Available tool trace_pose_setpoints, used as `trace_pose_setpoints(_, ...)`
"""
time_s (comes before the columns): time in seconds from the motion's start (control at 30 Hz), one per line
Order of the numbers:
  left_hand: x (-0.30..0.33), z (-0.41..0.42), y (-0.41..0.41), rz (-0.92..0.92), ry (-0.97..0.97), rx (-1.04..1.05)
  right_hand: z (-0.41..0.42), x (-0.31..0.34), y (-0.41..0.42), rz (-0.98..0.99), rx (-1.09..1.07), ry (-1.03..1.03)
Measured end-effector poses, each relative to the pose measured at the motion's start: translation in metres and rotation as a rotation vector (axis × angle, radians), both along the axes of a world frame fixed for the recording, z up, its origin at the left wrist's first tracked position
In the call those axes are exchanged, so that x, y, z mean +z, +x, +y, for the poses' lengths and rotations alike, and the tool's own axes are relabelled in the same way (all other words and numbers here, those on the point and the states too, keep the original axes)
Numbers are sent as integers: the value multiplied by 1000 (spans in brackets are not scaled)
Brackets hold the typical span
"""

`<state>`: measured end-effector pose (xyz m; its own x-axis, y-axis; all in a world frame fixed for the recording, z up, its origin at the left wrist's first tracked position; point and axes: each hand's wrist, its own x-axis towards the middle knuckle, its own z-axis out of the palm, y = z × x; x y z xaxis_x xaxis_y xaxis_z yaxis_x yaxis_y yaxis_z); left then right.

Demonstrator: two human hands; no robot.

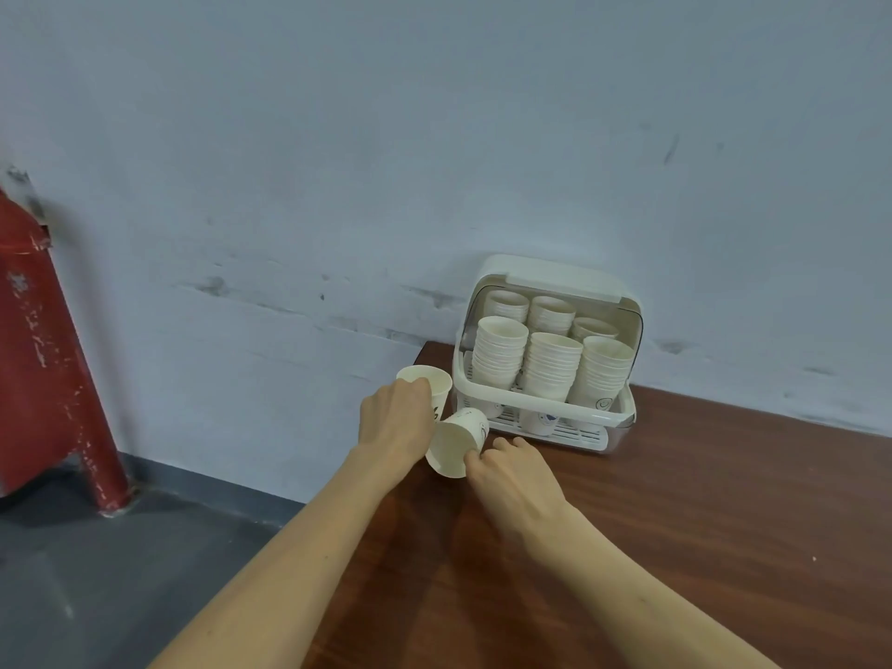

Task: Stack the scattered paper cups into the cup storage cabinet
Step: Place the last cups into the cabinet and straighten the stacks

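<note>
Both hands [453,441] on cups [458,446] (cabinet [545,350] beside)

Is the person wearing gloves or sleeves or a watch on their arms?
No. Both the left hand and the right hand are bare, with no gloves, rings or watch showing. Both forearms are uncovered as far as the picture reaches, so no sleeves are in view.

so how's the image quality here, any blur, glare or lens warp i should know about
Head view: light is soft and even, no harsh glare; the wooden table has a dull sheen only. Wide-angle warp bends the table edge and stretches both forearms. The left hand and right hand look slightly soft, as do the cup stacks in the cup storage cabinet; the tipped paper cup print is unreadable.
</note>
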<state>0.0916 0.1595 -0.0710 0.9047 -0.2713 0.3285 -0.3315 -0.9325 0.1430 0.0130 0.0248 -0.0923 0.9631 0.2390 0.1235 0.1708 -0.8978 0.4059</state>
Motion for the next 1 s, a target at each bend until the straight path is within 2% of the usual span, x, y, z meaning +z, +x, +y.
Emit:
trace_pose_setpoints(0.17, 13, -1, -3, -43, -53, -11, -9, 15, -10, -146, 20, 57)
trace_pose_setpoints(0.4, 53, -20, -4, -165, -191, -78, -58, 49, -13, -500, -26, 245)
trace_pose_setpoints(0.6, 82, -56, 5, -317, -216, -152, -98, 87, 8, -626, -128, 421)
trace_pose_setpoints(0.8, 98, -82, 21, -405, -198, -171, -115, 107, 45, -562, -206, 406)
trace_pose_setpoints(1.0, 96, -94, 34, -350, -50, -186, -113, 104, 62, -389, -280, 311)
